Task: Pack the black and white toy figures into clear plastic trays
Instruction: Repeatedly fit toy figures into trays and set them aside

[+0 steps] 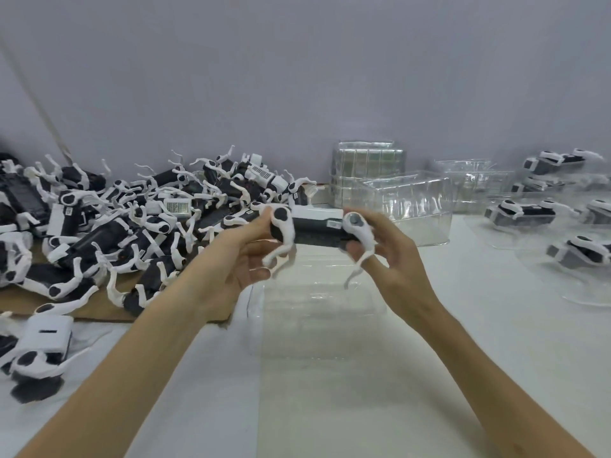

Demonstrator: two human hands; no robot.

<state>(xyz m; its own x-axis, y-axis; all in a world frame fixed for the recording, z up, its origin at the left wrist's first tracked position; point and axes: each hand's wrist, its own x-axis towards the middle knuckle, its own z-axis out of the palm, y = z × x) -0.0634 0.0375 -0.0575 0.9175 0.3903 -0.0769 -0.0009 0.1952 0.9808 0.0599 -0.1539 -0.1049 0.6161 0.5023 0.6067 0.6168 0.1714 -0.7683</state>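
so your left hand (246, 249) and right hand (383, 246) each grip an end of the toy figure (314, 231), levelling it above the clear tray (317, 305) for seating.

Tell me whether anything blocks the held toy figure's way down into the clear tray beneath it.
Nothing visible does. The left hand and right hand grip the toy figure by its ends, over the clear tray on the table. The tray's hollow looks bare, though clear plastic is hard to read.
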